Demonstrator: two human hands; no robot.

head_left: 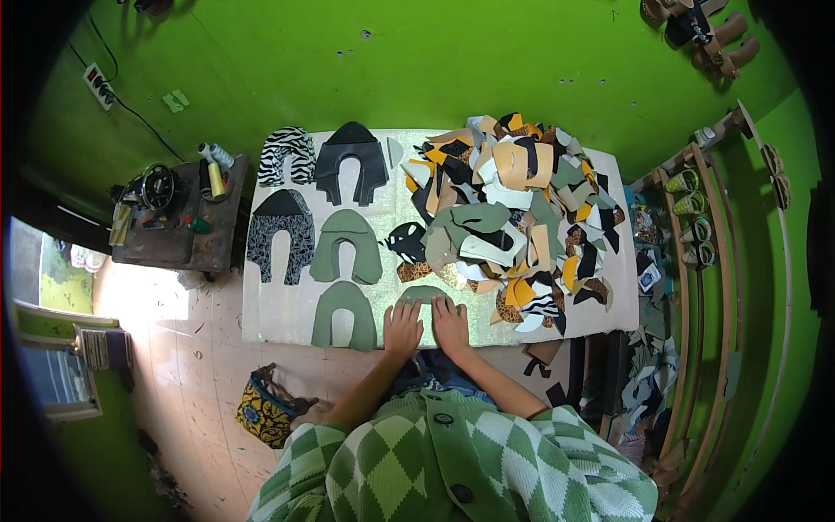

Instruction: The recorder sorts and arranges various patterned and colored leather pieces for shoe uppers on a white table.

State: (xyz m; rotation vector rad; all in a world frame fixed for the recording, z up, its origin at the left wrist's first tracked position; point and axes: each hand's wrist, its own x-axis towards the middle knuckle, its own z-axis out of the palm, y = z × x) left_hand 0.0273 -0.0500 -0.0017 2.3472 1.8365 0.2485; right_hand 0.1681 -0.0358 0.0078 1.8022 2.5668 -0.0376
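At the near edge of the pale table, a green half-round leather piece [424, 293] lies in front of me. My left hand [404, 325] rests on its left side with fingers stretched flat. On its right side lies my right hand [450, 325], fingers also extended; neither hand grips anything. Part of the piece is hidden under my fingers. To the left sit U-shaped shoe uppers: a plain green one [322, 319], a second green one with a cap piece [323, 252], a black patterned one [266, 248], a black one [327, 170] and a zebra-striped one [280, 143].
A tall heap of leather scraps [522, 165] covers the table's right half. Left stands a sewing machine [155, 189] on a dark stand with thread spools [215, 178]. A patterned bag [265, 409] is on the floor. Wooden racks [696, 348] with shoes line the right.
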